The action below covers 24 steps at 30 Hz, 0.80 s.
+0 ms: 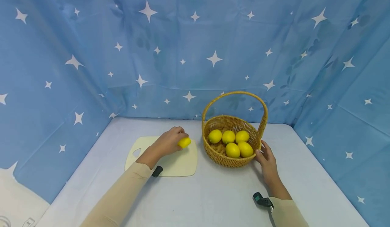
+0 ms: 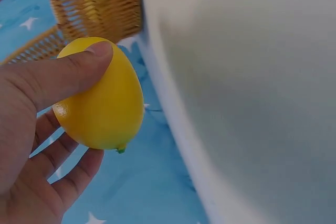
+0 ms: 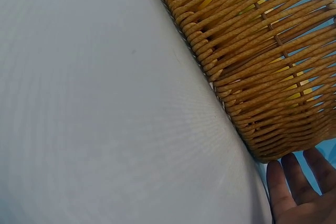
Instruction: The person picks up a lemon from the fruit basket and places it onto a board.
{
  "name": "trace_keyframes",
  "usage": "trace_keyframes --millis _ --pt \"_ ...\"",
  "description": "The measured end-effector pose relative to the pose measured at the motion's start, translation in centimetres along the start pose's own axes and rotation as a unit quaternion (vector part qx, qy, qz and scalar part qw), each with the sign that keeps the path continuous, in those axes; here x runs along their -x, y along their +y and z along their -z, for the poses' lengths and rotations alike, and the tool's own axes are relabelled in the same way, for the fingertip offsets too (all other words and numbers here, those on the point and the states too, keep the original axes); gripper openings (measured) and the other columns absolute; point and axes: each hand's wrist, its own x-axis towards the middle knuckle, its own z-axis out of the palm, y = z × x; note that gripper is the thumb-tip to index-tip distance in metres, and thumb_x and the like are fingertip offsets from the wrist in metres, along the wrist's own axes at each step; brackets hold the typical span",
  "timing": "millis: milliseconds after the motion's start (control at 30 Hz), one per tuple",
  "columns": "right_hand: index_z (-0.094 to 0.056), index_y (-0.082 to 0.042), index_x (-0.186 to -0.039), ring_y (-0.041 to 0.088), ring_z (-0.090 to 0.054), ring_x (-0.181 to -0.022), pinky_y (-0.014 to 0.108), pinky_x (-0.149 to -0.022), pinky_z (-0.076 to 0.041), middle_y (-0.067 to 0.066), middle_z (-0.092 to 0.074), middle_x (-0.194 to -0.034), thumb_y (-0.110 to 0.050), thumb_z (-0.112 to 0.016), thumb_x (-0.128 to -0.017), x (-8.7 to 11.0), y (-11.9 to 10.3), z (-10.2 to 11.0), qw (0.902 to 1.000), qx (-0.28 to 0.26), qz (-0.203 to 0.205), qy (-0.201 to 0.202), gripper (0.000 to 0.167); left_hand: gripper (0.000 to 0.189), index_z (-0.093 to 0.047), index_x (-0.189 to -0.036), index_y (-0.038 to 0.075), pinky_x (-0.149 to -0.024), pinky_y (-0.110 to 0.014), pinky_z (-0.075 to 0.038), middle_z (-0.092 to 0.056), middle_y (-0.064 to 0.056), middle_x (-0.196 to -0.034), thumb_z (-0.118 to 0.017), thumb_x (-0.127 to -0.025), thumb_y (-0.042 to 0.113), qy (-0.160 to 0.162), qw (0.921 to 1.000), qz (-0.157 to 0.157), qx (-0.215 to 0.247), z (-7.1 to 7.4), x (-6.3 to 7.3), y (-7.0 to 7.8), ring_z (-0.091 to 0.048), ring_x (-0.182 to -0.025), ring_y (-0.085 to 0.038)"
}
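left hand (image 1: 167, 141) grips one lemon (image 2: 105, 108), right hand (image 1: 268, 166) touches basket (image 1: 220, 157) of five.

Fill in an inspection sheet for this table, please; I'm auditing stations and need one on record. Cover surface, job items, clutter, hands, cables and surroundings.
Surface: white tabletop; pale cutting board lies flat on it, beside the basket.
Job items: wicker basket stands upright with its handle raised; five yellow lemons inside, plus a sixth lemon held outside it.
Clutter: nothing seen.
Left hand: holds the sixth lemon over the cutting board.
Right hand: touches the basket's side, fingers extended.
Wrists: a small dark device shows at each.
Cables: nothing seen.
Surroundings: blue curtains with white stars behind and at both sides.
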Motion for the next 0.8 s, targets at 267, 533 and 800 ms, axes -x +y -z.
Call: trace_keyframes --millis 267,533,800 --pt "-0.014 -0.011 -0.157 0.040 -0.034 -0.135 0.034 -0.099 -0.044 0.022 -0.024 -0.155 -0.026 -0.046 -0.105 0.0 0.0 0.0 1.0000 -0.002 -0.002 0.000 0.063 0.042 -0.069 -0.118 0.016 -0.088 -0.037 -0.049 -0.056 -0.004 -0.113 -0.083 -0.078 0.017 -0.018 0.9998 0.007 -0.007 -1.5 -0.9 -1.1 -0.053 -0.104 -0.022" --pt "-0.016 -0.025 -0.157 0.035 -0.037 -0.135 0.022 -0.093 -0.046 0.015 -0.025 -0.156 -0.036 -0.047 -0.103 -1.4 3.2 0.5 0.9999 0.010 0.003 0.010 0.063 0.041 -0.070 -0.118 0.015 -0.088 -0.036 -0.049 -0.057 -0.002 -0.112 -0.082 -0.079 0.020 -0.031 0.9992 0.020 -0.013 -2.2 -1.4 -1.4 -0.053 -0.104 -0.020" --pt "-0.016 -0.025 -0.157 0.033 -0.038 -0.134 0.020 -0.092 -0.046 0.015 -0.027 -0.155 -0.038 -0.047 -0.103 -1.4 3.3 0.4 0.9999 0.008 0.000 0.014 0.064 0.041 -0.070 -0.119 0.015 -0.088 -0.035 -0.049 -0.057 -0.002 -0.112 -0.081 -0.080 0.021 -0.031 0.9991 0.025 -0.014 -2.6 -1.6 -1.8 -0.052 -0.104 -0.020"
